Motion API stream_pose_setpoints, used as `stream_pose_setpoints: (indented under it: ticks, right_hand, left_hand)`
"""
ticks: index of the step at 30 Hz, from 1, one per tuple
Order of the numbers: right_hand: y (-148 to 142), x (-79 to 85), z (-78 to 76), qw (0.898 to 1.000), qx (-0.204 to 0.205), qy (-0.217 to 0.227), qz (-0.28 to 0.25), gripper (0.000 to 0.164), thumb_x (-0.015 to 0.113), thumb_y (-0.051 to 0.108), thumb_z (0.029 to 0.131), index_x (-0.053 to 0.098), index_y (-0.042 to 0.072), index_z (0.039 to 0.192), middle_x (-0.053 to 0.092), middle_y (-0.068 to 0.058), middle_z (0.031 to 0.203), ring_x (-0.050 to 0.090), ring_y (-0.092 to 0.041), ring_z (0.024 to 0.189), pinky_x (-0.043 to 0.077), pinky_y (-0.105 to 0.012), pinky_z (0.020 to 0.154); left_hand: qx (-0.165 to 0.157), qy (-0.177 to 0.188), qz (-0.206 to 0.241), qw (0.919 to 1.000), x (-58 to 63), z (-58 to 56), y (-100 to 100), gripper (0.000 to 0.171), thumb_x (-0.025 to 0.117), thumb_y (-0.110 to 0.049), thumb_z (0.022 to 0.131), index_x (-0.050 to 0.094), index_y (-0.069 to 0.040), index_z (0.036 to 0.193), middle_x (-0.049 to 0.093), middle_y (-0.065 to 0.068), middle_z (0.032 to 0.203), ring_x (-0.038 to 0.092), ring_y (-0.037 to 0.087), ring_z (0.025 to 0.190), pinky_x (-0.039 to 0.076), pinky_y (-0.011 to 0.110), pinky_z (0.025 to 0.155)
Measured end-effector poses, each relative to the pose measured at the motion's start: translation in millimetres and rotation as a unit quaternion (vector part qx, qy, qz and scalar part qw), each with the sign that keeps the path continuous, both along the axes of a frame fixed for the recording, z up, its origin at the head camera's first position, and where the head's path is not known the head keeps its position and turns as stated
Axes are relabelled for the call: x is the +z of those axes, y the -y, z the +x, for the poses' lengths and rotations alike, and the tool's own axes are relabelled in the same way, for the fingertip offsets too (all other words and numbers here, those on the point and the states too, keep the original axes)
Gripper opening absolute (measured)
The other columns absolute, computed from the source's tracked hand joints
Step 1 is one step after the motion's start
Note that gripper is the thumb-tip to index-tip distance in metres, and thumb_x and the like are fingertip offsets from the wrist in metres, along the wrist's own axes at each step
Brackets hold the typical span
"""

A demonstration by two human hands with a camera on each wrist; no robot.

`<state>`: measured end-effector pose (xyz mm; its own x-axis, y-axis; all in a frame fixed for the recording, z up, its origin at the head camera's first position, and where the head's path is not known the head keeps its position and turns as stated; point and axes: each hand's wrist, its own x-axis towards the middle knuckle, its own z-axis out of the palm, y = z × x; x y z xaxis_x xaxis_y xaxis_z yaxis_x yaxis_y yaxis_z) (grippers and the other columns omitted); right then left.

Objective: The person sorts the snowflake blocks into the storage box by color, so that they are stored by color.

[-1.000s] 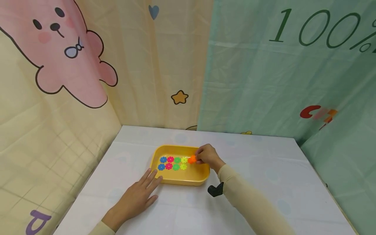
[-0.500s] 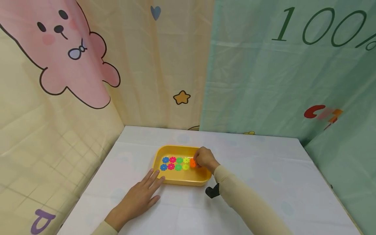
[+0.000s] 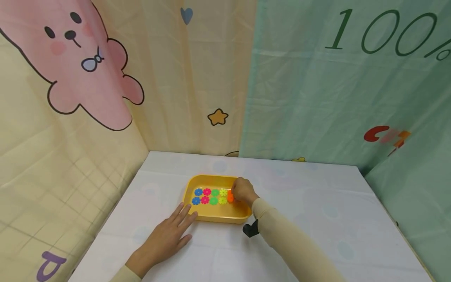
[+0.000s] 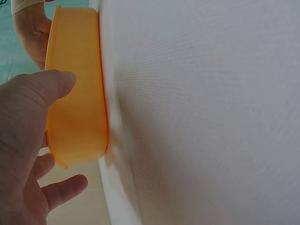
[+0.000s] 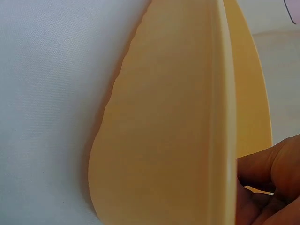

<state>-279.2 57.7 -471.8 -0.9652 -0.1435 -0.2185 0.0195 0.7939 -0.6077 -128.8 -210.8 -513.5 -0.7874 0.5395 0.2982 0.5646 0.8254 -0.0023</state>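
In the head view, a yellow tray (image 3: 215,217) holds flower-shaped plastic discs in two rows: blue (image 3: 196,201), pink (image 3: 205,200), green (image 3: 213,201) and yellow (image 3: 222,200). Orange flower-shaped discs (image 3: 230,196) show at the right end, partly covered by my right hand (image 3: 244,190). That hand reaches over the tray's right side with curled fingers and pinches an orange disc; its fingertips are hidden. My left hand (image 3: 166,237) lies at the tray's front left corner, fingers straight and spread. In the left wrist view its thumb (image 4: 63,83) is against the outer wall.
A white-covered table (image 3: 299,235) bears the tray. Behind stand a cream curtain (image 3: 176,98) and a green curtain (image 3: 299,98). A black object (image 3: 251,229) sits at the right wrist.
My right hand has lowered the orange disc into the tray and moved slightly left and nearer, beside the yellow discs. My left hand stays at the tray's corner.
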Motion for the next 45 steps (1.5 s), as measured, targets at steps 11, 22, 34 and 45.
stream_pose_setpoints:
  ticks: [11,22,34,45]
  right_hand:
    - [3.3,-4.3,-1.5,0.996,0.031,-0.027,0.075,0.033,0.058,0.000,0.097,0.064,0.006,0.065,0.053,0.000,0.056,0.048,-0.013,0.049,0.038,-0.021,0.046]
    - [2.6,0.7,1.1,0.993,0.040,-0.026,0.112,0.021,0.059,-0.003,0.094,0.066,0.002,0.075,0.052,-0.002,0.062,0.047,-0.015,0.054,0.039,-0.020,0.047]
    - [-3.2,5.5,-0.7,0.998,0.010,-0.001,0.058,0.017,0.057,-0.005,0.089,0.067,0.002,0.078,0.058,-0.006,0.069,0.050,-0.017,0.055,0.044,-0.023,0.046]
    - [-20.8,23.9,-1.8,0.986,-0.042,0.069,-0.145,0.019,0.069,0.012,0.094,0.070,0.001,0.110,0.067,-0.013,0.095,0.066,-0.024,0.072,0.062,-0.032,0.064]
  left_hand:
    - [-0.001,-0.005,0.005,1.0000,0.1,1.0,-0.9,0.069,0.076,-0.038,0.090,0.052,-0.015,0.150,0.044,0.017,0.158,0.036,0.039,0.148,0.059,0.048,0.087]
    - [-0.003,0.000,0.003,1.0000,3.0,0.9,-2.9,0.069,0.076,-0.038,0.090,0.052,-0.014,0.150,0.044,0.017,0.158,0.037,0.039,0.148,0.059,0.048,0.085]
    - [-0.008,-0.002,-0.002,1.0000,2.8,-0.8,-1.2,0.069,0.076,-0.038,0.091,0.051,-0.014,0.150,0.045,0.017,0.157,0.037,0.039,0.148,0.059,0.047,0.087]
    - [-0.008,-0.002,-0.005,1.0000,1.4,-4.9,6.3,0.069,0.076,-0.038,0.090,0.051,-0.015,0.151,0.046,0.016,0.157,0.038,0.038,0.147,0.059,0.047,0.084]
